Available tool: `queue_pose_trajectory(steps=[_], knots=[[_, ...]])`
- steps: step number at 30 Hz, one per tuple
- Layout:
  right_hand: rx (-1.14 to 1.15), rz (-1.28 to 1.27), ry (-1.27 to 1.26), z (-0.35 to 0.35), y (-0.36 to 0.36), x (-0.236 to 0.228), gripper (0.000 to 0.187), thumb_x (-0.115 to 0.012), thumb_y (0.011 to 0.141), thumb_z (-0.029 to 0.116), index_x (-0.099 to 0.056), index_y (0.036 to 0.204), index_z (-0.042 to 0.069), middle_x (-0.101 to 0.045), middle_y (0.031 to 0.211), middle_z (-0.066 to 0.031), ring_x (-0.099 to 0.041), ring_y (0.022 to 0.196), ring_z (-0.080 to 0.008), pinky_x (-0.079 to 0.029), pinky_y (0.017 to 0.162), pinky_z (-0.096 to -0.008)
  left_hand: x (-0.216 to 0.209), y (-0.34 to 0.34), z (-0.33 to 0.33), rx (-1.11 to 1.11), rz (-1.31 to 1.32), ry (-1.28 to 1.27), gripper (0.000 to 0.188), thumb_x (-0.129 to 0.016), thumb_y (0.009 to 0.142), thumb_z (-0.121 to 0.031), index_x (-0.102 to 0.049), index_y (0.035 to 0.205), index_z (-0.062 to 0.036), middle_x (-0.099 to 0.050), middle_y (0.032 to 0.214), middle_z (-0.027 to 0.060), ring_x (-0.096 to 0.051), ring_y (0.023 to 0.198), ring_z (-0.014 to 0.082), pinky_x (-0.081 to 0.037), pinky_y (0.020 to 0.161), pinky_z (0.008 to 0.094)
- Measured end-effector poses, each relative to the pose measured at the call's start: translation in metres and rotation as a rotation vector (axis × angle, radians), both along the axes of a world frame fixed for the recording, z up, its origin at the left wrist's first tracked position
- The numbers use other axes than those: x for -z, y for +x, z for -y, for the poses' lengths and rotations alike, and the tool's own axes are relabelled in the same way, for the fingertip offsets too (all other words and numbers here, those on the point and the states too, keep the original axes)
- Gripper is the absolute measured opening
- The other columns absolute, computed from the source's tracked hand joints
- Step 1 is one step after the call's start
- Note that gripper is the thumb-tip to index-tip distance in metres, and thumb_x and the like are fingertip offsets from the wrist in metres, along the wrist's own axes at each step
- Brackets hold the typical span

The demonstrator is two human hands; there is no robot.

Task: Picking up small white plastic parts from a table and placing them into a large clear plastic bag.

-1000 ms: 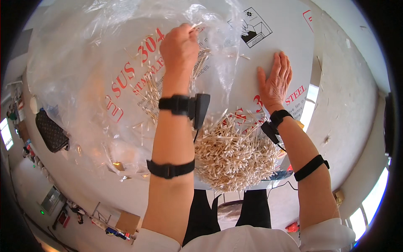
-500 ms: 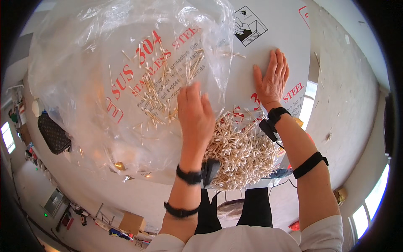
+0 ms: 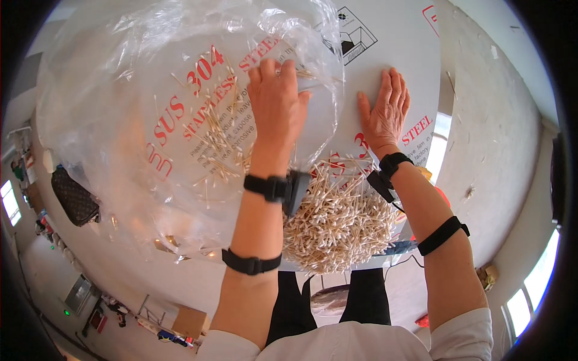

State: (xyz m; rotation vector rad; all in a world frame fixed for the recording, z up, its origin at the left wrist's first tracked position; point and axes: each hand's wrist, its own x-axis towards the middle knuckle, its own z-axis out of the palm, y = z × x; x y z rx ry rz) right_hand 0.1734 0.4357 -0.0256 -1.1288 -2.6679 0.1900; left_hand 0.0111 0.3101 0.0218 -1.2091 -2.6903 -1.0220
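My left hand (image 3: 277, 103) is stretched forward over the mouth of a large clear plastic bag (image 3: 120, 78), among loose cotton swabs (image 3: 212, 129) scattered there. Its fingers are slightly bent and the thumb stands apart; nothing shows in its grasp, though the palm side is hidden. My right hand (image 3: 385, 114) lies flat on the film-covered steel sheet (image 3: 415, 54), fingers extended and holding nothing. A dense heap of cotton swabs (image 3: 340, 222) sits at the near edge of the table, between my forearms.
Black straps and small devices are on both of my wrists. Left of the table is a dark patterned bag (image 3: 75, 195). Below, a cardboard box (image 3: 188, 320) rests on the floor. A pale wall (image 3: 500, 120) rises to the right.
My left hand has moved forward, away from the heap and farther over the scattered swabs. My right hand has stayed flat in nearly the same place.
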Motion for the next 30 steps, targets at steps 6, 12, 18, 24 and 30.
queue_pose_trajectory(steps=[6,12,18,24,30], knots=[[-0.013,-0.028,0.001,0.002,-0.003,-0.001,0.067,-0.054,0.086,0.039,-0.031,0.138,0.003,-0.030,0.146,-0.0158,-0.024,0.137,-0.0318,-0.014,0.113,-0.0466,0.016,-0.028,0.008,0.191,0.087,-0.187,0.026,-0.071,0.066,0.002,-0.059,0.089,-0.0040,-0.056,0.094,0.0136,-0.052,0.092,0.0313,-0.042,0.080,0.0435],[-0.004,-0.013,-0.005,0.003,-0.002,0.000,0.066,-0.054,0.086,0.039,-0.032,0.137,0.003,-0.031,0.144,-0.0158,-0.024,0.137,-0.0318,-0.015,0.113,-0.0464,0.007,-0.014,0.062,-0.175,0.332,0.117,0.038,-0.066,0.067,0.005,-0.060,0.104,-0.0044,-0.056,0.102,0.0128,-0.050,0.103,0.0323,-0.041,0.090,0.0403],[-0.009,-0.017,0.015,0.002,-0.002,0.001,0.066,-0.054,0.086,0.040,-0.033,0.136,0.003,-0.030,0.145,-0.0159,-0.024,0.137,-0.0317,-0.015,0.113,-0.0460,0.010,-0.011,0.065,-0.048,0.069,-0.143,0.041,-0.072,0.063,-0.002,-0.060,0.102,-0.0043,-0.054,0.109,0.0144,-0.046,0.108,0.0350,-0.039,0.095,0.0425],[-0.024,-0.017,0.019,0.001,-0.001,-0.001,0.064,-0.052,0.087,0.040,-0.034,0.136,0.002,-0.031,0.144,-0.0164,-0.024,0.137,-0.0323,-0.015,0.113,-0.0460,0.013,-0.012,0.082,-0.169,0.250,-0.047,0.026,-0.072,0.066,-0.004,-0.059,0.089,-0.0037,-0.057,0.090,0.0093,-0.053,0.091,0.0294,-0.044,0.080,0.0401],[-0.038,-0.037,0.035,0.002,-0.003,0.002,0.063,-0.053,0.088,0.039,-0.034,0.136,0.002,-0.031,0.144,-0.0162,-0.025,0.137,-0.0322,-0.016,0.112,-0.0463,0.017,-0.014,0.092,-0.200,0.340,0.084,0.014,-0.065,0.076,0.000,-0.054,0.085,-0.0036,-0.055,0.079,0.0083,-0.054,0.076,0.0263,-0.045,0.070,0.0353]])
